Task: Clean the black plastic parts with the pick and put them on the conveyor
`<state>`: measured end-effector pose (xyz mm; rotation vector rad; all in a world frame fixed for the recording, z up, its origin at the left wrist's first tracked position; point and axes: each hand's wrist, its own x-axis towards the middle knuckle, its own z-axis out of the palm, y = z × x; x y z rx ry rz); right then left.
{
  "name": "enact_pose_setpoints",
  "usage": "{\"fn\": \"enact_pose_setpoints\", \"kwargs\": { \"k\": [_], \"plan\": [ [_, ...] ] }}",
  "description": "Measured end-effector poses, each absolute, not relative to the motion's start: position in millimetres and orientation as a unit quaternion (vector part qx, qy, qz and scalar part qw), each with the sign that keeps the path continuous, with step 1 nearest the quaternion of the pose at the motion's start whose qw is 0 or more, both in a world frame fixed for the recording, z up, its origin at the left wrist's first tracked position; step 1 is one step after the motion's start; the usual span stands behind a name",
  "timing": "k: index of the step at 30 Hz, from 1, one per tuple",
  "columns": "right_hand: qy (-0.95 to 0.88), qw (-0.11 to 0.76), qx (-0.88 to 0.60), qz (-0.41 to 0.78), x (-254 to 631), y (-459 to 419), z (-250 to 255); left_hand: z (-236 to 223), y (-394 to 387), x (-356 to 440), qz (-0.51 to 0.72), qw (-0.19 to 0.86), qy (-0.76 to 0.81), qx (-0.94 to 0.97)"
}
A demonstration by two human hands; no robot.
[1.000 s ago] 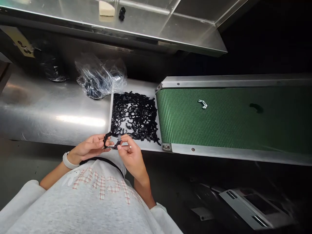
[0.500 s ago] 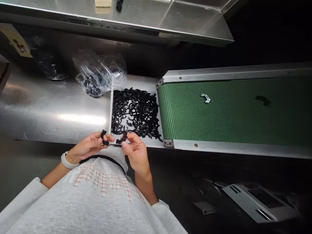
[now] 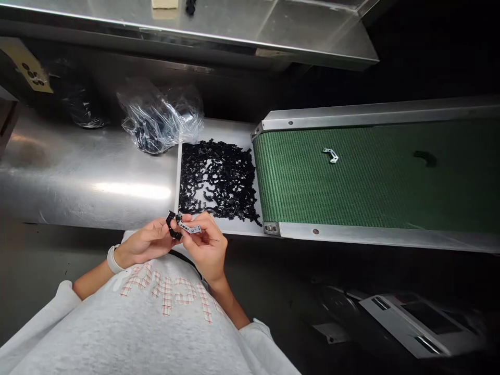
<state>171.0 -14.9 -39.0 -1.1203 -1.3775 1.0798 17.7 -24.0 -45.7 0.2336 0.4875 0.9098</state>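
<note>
My left hand (image 3: 150, 238) is closed on a small black curved plastic part (image 3: 172, 227), pinched between thumb and fingers. Beside it my right hand (image 3: 208, 245) pinches a similar curved part (image 3: 189, 227), whose pale grey side faces up. The two parts are close together, and I cannot tell whether they touch. Just beyond my hands, a white tray (image 3: 179, 172) holds a thin layer of many loose black parts (image 3: 230, 177).
A green conveyor belt (image 3: 297, 192) stands right of the tray, bearing a pale curved part (image 3: 331, 155) and a dark one (image 3: 425, 158). Clear plastic bags (image 3: 160, 117) with dark contents lie on the steel table (image 3: 78, 182). A metal shelf (image 3: 234, 26) overhangs the back.
My hands have come together, bringing the two parts close. The part in my right hand has turned, so its pale side now shows.
</note>
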Motion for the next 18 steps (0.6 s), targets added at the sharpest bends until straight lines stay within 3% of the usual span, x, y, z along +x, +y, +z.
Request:
{"fn": "enact_pose_setpoints", "kwargs": {
  "k": [18],
  "plan": [
    [-0.347,0.465,-0.377,0.722,174,-19,-28,-50,-32,13,0.443,0.833,0.263,0.200]
  ]
}}
